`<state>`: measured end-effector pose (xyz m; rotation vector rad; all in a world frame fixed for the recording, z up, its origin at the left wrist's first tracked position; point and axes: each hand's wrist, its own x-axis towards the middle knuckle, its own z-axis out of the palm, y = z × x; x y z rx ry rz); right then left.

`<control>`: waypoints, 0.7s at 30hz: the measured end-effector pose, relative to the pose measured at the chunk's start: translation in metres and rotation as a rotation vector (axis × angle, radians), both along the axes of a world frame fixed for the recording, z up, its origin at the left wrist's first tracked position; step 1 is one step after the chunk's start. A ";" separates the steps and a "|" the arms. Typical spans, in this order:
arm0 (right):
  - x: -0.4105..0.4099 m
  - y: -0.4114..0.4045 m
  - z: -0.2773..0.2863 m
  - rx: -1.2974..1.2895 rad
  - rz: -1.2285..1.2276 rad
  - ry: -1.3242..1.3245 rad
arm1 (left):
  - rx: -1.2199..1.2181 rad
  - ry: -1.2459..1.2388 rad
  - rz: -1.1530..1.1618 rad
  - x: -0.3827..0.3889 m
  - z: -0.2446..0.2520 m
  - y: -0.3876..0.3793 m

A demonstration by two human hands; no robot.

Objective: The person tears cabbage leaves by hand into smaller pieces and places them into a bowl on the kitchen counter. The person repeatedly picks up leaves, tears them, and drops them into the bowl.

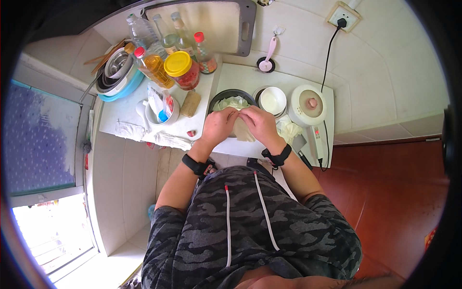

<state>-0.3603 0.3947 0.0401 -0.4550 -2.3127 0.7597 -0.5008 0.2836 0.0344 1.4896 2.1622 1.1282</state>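
My left hand (218, 124) and my right hand (261, 124) meet over a dark round basin (234, 92) on the white counter. Pinched between the fingertips of both is a pale cabbage leaf (244, 132), which hangs down toward me. Torn cabbage leaves (230, 103) lie inside the basin, partly hidden by my hands. Just right of my right hand sits a remaining clump of cabbage (288, 129), with a cleaver (300, 143) beside it. A small white bowl (273, 100) rests on stacked dishes behind that hand.
A white electric pot (296, 108) with a glass lid stands at right, its cord (327, 59) running to a wall socket. To the left are a yellow-lidded jar (178, 64), an oil bottle (157, 68), a white container (172, 113) with packets, and stacked basins (121, 90).
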 end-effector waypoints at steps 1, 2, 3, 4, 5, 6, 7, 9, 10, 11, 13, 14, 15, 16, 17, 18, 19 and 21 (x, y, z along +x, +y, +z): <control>0.000 0.001 -0.003 0.007 0.032 0.016 | -0.001 0.000 -0.002 -0.001 0.000 0.000; 0.000 0.000 -0.006 0.006 0.031 0.016 | 0.010 -0.118 -0.042 -0.001 0.001 0.001; 0.002 -0.003 -0.009 -0.057 0.004 0.124 | 0.021 -0.235 -0.082 -0.001 0.001 0.001; 0.002 -0.005 -0.011 -0.120 -0.019 0.232 | 0.022 -0.235 -0.081 -0.003 0.000 0.002; 0.003 -0.006 -0.011 -0.120 -0.018 0.233 | 0.008 -0.509 -0.029 -0.007 -0.003 0.003; 0.003 -0.007 -0.012 -0.137 -0.101 0.363 | -0.006 -0.784 0.024 -0.011 -0.006 0.004; 0.003 -0.008 -0.011 -0.156 -0.186 0.493 | -0.007 -0.783 0.026 -0.013 -0.010 0.003; 0.001 -0.003 -0.006 -0.256 -0.252 0.551 | 0.028 -0.775 0.217 -0.018 -0.018 0.000; 0.000 -0.001 -0.003 -0.353 -0.322 0.607 | 0.027 -0.774 0.217 -0.019 -0.024 -0.002; -0.003 -0.001 -0.001 -0.544 -0.308 0.603 | 0.052 -0.674 0.232 -0.021 -0.029 -0.004; -0.010 0.008 -0.007 -0.678 -0.268 0.607 | 0.076 -0.574 0.246 -0.021 -0.031 -0.007; -0.012 0.012 -0.011 -0.811 -0.227 0.609 | 0.040 -0.551 0.200 -0.019 -0.027 -0.007; -0.010 0.014 -0.016 -0.819 -0.257 0.589 | 0.004 -0.528 0.155 -0.018 -0.024 -0.007; -0.011 0.019 -0.020 -0.820 -0.250 0.588 | 0.007 -0.527 0.161 -0.020 -0.024 -0.009; -0.011 0.025 -0.024 -0.865 -0.339 0.685 | 0.032 -0.446 0.202 -0.023 -0.025 -0.011; -0.011 0.030 -0.028 -0.908 -0.430 0.782 | 0.056 -0.365 0.242 -0.025 -0.025 -0.013; -0.008 0.032 -0.021 -0.936 -0.465 0.812 | 0.057 -0.364 0.248 -0.027 -0.024 -0.015; -0.005 0.039 -0.024 -0.963 -0.428 0.818 | 0.119 -0.380 0.347 -0.031 -0.020 -0.020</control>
